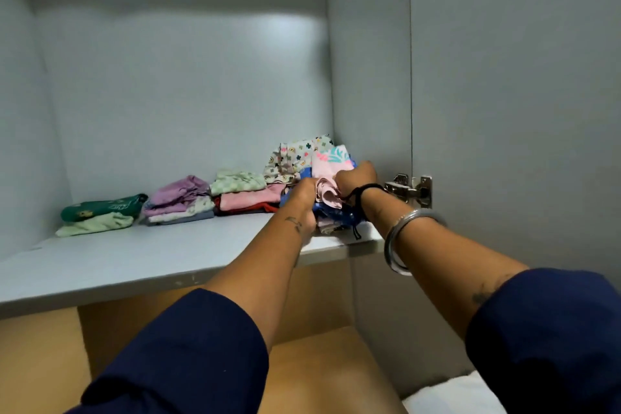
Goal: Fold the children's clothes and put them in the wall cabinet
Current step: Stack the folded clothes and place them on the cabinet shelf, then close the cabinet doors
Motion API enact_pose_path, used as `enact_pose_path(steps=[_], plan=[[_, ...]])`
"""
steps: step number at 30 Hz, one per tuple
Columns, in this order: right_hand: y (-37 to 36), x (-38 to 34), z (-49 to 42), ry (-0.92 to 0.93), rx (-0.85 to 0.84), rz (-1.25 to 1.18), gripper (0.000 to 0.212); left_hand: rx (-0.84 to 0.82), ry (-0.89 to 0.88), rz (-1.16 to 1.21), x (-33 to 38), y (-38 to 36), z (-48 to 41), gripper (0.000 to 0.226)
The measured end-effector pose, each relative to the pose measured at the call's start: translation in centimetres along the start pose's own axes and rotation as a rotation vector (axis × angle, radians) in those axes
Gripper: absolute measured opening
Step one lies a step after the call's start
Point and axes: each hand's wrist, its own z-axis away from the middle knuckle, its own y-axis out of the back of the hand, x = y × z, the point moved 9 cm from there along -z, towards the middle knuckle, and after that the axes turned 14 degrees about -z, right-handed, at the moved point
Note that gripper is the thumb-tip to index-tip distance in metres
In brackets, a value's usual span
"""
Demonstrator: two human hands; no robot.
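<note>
Left hand (304, 195) and right hand (356, 176) are both closed on a folded bundle (327, 191) of pink and blue children's clothes, gripped from either side. Bundle is set on the cabinet shelf (141, 259) at its right end, tight against the side wall. Just behind the hands a patterned stack (295, 158) is seen. Left of the left hand, three more folded piles are lined up: pink-and-checked (242, 191), purple (179, 200), green (100, 213). A door hinge (410, 190) sits just right of the right hand.
</note>
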Motion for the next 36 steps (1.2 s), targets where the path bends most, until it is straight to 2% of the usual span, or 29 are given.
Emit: enact_pose_path(steps=[2, 4, 9, 11, 15, 17, 19, 22, 26, 28, 30, 32, 34, 36], plan=[[-0.3, 1.1, -1.6, 0.010, 0.030, 0.150, 0.043, 0.064, 0.014, -0.061, -0.8, -0.1, -2.2, 0.028], [-0.3, 1.5, -2.7, 0.086, 0.056, 0.293, 0.043, 0.050, 0.027, -0.155, -1.0, -0.6, -3.8, 0.035], [-0.8, 0.4, -3.8, 0.286, 0.003, 0.527, 0.031, -0.007, 0.049, -0.267, -0.8, -1.3, -5.1, 0.044], [-0.5, -0.3, -3.5, 0.296, 0.021, 0.519, 0.028, 0.015, 0.064, -0.235, -0.9, -1.2, -4.7, 0.043], [-0.4, -3.5, -0.3, 0.320, 0.085, 0.374, 0.039, 0.139, 0.077, -0.049, -0.7, 1.4, -1.4, 0.034], [-1.7, -6.5, 2.6, 0.402, 0.051, 0.340, 0.041, 0.284, 0.017, -0.109, 0.1, 4.5, 1.8, 0.027], [-3.4, -10.3, 6.1, 0.527, 0.020, 0.317, 0.040, 0.484, -0.109, -0.245, 1.1, 8.7, 6.5, 0.033], [-8.3, -16.6, 15.0, 0.775, -0.123, 0.257, 0.038, 0.782, -0.427, -0.459, 2.4, 16.6, 19.0, 0.032], [-15.0, -26.1, 33.2, 1.294, -0.382, 0.150, 0.045, 1.253, -0.863, -0.849, 3.6, 26.6, 39.8, 0.037], [-17.5, -30.2, 44.0, 1.634, -0.452, 0.163, 0.048, 1.540, -0.962, -0.968, 4.0, 31.4, 49.6, 0.035], [-19.0, -32.9, 52.7, 1.876, -0.492, 0.181, 0.049, 1.769, -0.901, -0.980, 3.8, 35.3, 56.7, 0.040], [-20.4, -34.9, 59.5, 1.980, -0.547, 0.197, 0.051, 1.866, -0.741, -0.977, 3.2, 38.2, 61.3, 0.047], [-21.8, -36.3, 64.4, 2.037, -0.585, 0.271, 0.051, 1.807, -0.532, -0.977, 2.3, 40.4, 62.4, 0.051], [-22.9, -37.0, 66.9, 2.046, -0.593, 0.365, 0.048, 1.635, -0.398, -0.998, 1.7, 41.6, 61.4, 0.052]])
